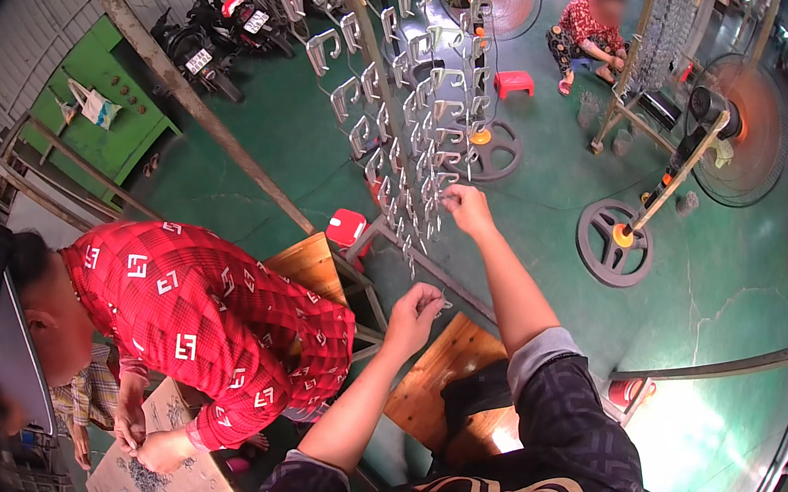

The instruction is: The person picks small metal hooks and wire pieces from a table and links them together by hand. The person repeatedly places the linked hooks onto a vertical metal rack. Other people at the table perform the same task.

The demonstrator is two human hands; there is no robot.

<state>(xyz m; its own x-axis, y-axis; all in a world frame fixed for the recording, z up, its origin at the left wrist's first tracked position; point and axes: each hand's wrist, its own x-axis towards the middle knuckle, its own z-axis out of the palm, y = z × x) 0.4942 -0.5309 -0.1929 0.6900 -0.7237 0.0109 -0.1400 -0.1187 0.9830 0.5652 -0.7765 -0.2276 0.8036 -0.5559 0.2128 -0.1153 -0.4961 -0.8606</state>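
Strands of silvery metal hook-shaped pieces (419, 133) hang in front of me from a rack. My right hand (469, 210) is raised to the lower part of these strands, its fingers pinched at their edge. What lies between those fingertips is too small to make out. Lower and to the left, my left hand (413, 317) is closed in a pinch on a small metal piece (445, 305), whose end sticks out past the fingertips. The lowest end of one hanging strand (410, 262) dangles just above this hand.
A co-worker in a red shirt (215, 319) bends over a table (112, 482) strewn with small metal parts at left. Wooden stools (449, 363) stand below my arms. A standing fan (737, 131) is at right; another person (590, 31) crouches far off. Red stools (514, 83) and motorbikes (200, 57) stand behind.
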